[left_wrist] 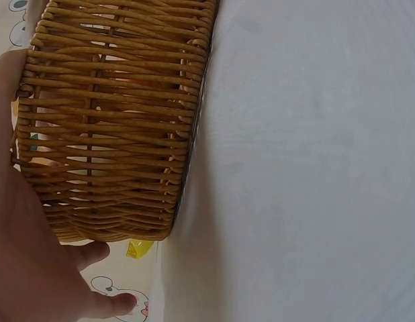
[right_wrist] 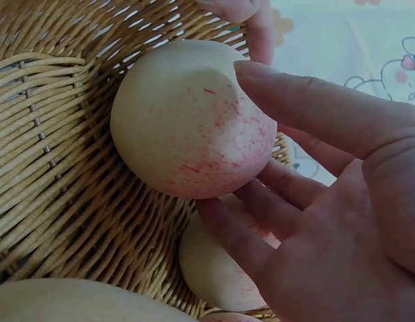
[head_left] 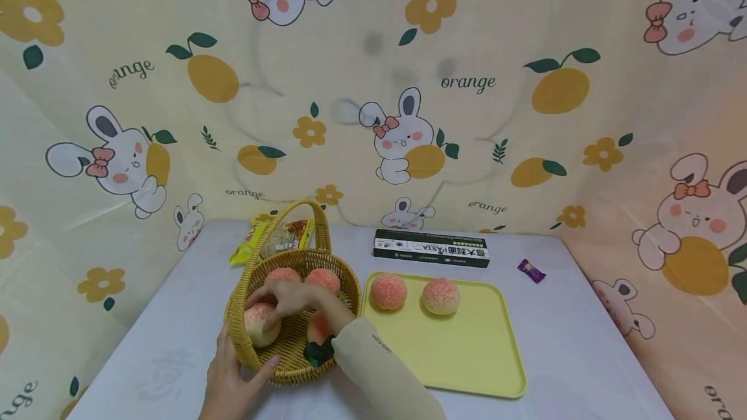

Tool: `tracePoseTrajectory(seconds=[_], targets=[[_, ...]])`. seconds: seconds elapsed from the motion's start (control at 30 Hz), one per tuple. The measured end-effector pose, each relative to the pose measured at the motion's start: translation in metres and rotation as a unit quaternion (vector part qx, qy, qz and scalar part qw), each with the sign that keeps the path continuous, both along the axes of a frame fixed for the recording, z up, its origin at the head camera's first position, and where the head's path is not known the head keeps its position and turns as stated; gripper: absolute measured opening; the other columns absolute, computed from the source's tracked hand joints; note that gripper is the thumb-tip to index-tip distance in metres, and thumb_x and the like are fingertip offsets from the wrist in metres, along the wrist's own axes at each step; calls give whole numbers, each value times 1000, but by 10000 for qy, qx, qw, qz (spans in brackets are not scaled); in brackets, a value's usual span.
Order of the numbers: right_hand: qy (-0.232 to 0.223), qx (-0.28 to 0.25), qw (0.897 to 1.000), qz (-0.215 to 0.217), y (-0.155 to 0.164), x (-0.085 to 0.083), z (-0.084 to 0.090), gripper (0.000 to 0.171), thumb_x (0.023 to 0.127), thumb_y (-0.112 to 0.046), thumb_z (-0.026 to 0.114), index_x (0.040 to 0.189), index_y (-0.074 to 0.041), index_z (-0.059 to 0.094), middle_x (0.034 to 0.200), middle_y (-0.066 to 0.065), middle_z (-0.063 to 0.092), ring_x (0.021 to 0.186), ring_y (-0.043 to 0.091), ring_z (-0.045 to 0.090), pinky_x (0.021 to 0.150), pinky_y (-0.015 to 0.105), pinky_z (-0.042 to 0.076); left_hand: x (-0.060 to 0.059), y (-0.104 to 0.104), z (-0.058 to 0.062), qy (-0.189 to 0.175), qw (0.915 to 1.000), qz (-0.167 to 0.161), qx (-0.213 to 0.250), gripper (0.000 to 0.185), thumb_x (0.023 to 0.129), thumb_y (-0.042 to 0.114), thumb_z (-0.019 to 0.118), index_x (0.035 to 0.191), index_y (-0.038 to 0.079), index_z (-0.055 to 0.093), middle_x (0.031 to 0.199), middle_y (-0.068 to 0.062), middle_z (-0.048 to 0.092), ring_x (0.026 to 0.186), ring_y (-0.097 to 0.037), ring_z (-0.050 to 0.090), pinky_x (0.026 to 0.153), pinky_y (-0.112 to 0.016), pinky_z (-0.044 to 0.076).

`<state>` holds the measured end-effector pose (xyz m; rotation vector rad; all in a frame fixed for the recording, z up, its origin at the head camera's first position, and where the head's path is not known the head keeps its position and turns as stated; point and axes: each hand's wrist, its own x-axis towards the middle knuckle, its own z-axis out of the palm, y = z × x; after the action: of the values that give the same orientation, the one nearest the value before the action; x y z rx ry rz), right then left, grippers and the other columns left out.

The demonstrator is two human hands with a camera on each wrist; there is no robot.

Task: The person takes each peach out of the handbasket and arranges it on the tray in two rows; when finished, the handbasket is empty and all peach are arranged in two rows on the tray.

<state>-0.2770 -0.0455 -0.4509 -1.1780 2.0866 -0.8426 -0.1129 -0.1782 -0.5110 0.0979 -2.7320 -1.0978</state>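
Note:
A wicker basket with a tall arched handle holds several pink-and-cream peaches. My right hand reaches into it and grips a peach at the basket's left side, thumb on one side and fingers on the other. Another peach lies just beneath those fingers. My left hand holds the basket's near left rim, its thumb over the edge and its fingers along the outside wall. Near the right forearm, dark green leaves sit by a redder peach inside the basket.
Right of the basket lies a yellow tray with two peaches on it. Behind stand a dark pasta box and a yellow snack packet. A small purple wrapped sweet lies at right. Printed cloth hangs around the white table.

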Motion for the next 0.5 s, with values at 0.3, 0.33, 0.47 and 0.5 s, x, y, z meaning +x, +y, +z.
tracePoseTrajectory(seconds=[0.3, 0.33, 0.47, 0.5], targets=[[-202, 74, 9998, -17, 2, 2, 0, 58, 85, -13, 81, 139, -18, 60, 137, -11, 54, 123, 0, 47, 101, 19, 39, -1, 0, -2, 155, 9999, -27, -38, 102, 90, 43, 72, 161, 10, 7, 158, -25, 11, 128, -51, 40, 89, -77, 35], [-243, 86, 9997, -11, 2, 2, -1, 59, 84, -12, 81, 139, -18, 59, 137, -11, 54, 122, 0, 47, 101, 19, 39, -1, -1, -2, 141, 9999, -32, -34, 103, 90, 44, 72, 161, 10, 6, 159, -25, 11, 128, -52, 39, 90, -77, 34], [-517, 166, 9985, 29, 3, 4, -4, 62, 82, -10, 82, 139, -19, 59, 134, -11, 53, 119, 0, 45, 101, 20, 38, 0, -1, -3, 41, 10000, -37, -12, 104, 90, 46, 71, 161, 11, 4, 160, -25, 9, 132, -53, 35, 91, -78, 32], [-571, 168, 9982, 56, 3, 4, -5, 63, 82, -9, 82, 139, -19, 59, 133, -11, 53, 118, -1, 45, 101, 20, 38, -1, -1, -3, 21, 10000, -31, -7, 104, 90, 47, 71, 161, 11, 4, 160, -25, 9, 132, -53, 34, 92, -78, 32]])
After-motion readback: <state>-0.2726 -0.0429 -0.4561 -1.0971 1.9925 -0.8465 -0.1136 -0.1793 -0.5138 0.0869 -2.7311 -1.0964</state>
